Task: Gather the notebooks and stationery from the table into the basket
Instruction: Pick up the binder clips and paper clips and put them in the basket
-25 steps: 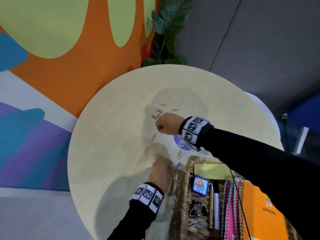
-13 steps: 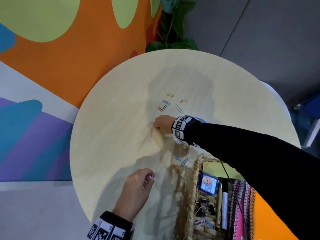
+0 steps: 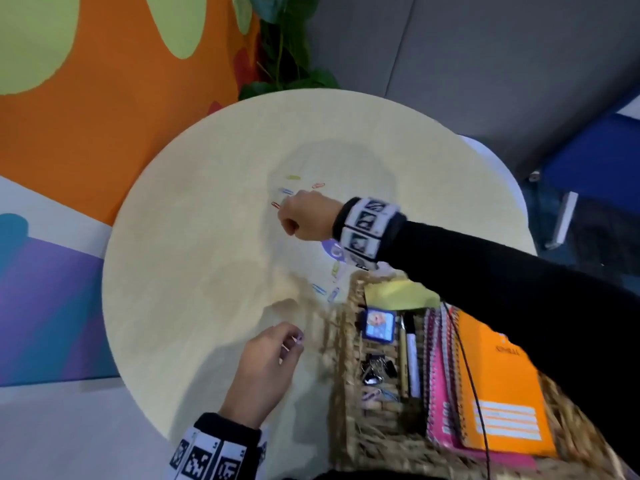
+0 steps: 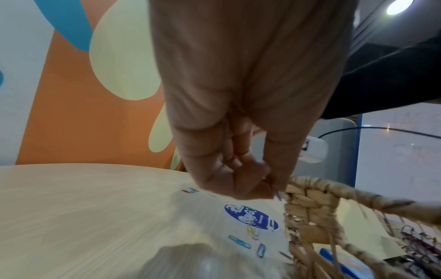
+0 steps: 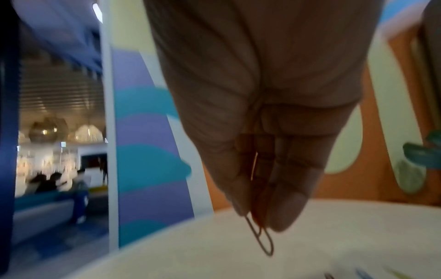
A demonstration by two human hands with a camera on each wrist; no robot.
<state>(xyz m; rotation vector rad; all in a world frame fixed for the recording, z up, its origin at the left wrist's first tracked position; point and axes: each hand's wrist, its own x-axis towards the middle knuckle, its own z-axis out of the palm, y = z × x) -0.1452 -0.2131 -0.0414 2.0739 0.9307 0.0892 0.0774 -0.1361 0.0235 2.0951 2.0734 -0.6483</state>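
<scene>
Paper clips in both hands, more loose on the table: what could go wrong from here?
1. The right hand pinches its paper clip by one end only, so reaching for the far clips may drop it.
2. The clips beside the basket lie close to the basket wall and could be missed.

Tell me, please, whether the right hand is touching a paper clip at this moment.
Touching. In the right wrist view the right hand pinches a paper clip between its fingertips, and the clip's loop hangs out below them.
</scene>
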